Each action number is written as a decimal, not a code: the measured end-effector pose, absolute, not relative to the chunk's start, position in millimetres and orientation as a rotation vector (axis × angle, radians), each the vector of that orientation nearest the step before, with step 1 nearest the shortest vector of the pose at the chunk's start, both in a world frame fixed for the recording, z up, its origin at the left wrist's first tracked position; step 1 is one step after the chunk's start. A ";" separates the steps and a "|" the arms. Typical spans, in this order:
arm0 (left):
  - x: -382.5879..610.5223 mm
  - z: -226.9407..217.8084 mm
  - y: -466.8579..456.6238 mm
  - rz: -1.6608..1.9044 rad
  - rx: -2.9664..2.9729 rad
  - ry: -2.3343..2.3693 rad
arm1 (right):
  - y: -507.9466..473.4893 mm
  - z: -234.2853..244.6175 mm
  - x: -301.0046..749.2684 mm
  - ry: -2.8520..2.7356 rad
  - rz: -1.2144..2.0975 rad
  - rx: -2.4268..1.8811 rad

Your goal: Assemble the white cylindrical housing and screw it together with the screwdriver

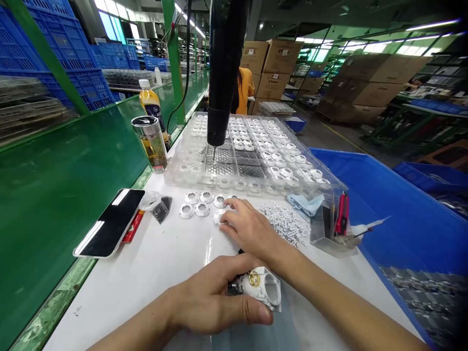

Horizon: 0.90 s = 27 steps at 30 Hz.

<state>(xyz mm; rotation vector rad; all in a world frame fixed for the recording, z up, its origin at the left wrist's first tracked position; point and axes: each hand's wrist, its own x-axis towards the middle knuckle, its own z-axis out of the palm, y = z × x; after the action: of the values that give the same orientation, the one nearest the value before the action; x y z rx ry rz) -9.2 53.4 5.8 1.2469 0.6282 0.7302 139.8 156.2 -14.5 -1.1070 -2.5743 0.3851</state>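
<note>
Your left hand point(215, 295) clamps a white housing point(259, 292); your right hand point(248, 226) touches a ring point(216, 217) (grip unclear). More rings point(195, 210) remain loose.

I'm holding a part point(271, 288) that is showing white, its ring point(250, 279) gleaming gold. I'm seeing silver on the flanges point(186, 216), white on the pins point(287, 223), pale blue on the cloth point(306, 204), pinkish red on the knife point(342, 214), diamond patterning on the clear tray point(219, 168).
</note>
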 end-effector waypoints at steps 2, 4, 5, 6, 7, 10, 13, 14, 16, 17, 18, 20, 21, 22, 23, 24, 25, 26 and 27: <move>-8.6 5.6 53.6 0.728 1.243 0.615 | 141.6 -10.4 158.5 -2.522 0.421 -1.097; -8.4 6.1 54.2 0.741 1.258 0.626 | 122.5 -7.7 188.3 -2.453 0.453 -1.139; -8.4 6.3 54.5 0.749 1.270 0.642 | 112.6 -8.2 206.9 -2.418 0.456 -1.181; -8.4 6.5 54.8 0.756 1.282 0.661 | 103.1 -10.3 227.3 -2.373 0.446 -1.247; -8.4 6.4 54.9 0.758 1.292 0.681 | 94.4 -14.1 248.6 -2.312 0.424 -1.321; -7.6 4.3 54.1 0.751 1.291 0.744 | 74.4 -32.1 307.6 -2.302 0.332 -1.451; -6.1 1.1 52.0 0.753 1.272 0.791 | 59.3 -48.8 341.7 -2.355 0.245 -1.554; -5.6 0.5 51.4 0.755 1.281 0.799 | 54.3 -52.0 346.5 -2.376 0.235 -1.569; -5.3 0.6 50.7 0.746 1.319 0.813 | 44.0 -53.5 349.3 -2.442 0.212 -1.549; -5.4 1.2 50.4 0.739 1.333 0.825 | 38.9 -52.0 348.5 -2.483 0.202 -1.530; -5.6 2.2 50.1 0.731 1.341 0.838 | 34.1 -49.1 346.9 -2.530 0.204 -1.498; -6.5 4.6 49.6 0.713 1.350 0.868 | 25.7 -40.8 342.4 -2.604 0.245 -1.416; -7.0 5.8 49.4 0.702 1.356 0.879 | 22.3 -35.9 339.7 -2.625 0.288 -1.382; -7.4 6.8 49.2 0.687 1.367 0.887 | 19.6 -30.9 336.9 -2.629 0.329 -1.356; -7.7 7.6 49.2 0.667 1.385 0.895 | 17.7 -26.3 333.9 -2.621 0.361 -1.341; -7.9 8.0 49.4 0.652 1.405 0.903 | 16.5 -22.2 330.9 -2.601 0.373 -1.342; -7.8 8.3 49.6 0.640 1.430 0.913 | 16.1 -18.9 328.0 -2.574 0.371 -1.367; -7.6 8.3 49.9 0.632 1.456 0.922 | 16.4 -16.5 325.3 -2.545 0.353 -1.404; -7.2 8.1 50.2 0.629 1.483 0.929 | 17.4 -14.8 323.0 -2.514 0.327 -1.454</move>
<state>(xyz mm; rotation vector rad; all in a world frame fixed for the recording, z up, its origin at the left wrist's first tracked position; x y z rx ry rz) -7.2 50.2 8.1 1.4835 0.9290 0.6295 323.0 17.4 -14.8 -1.4538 -2.5138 0.3270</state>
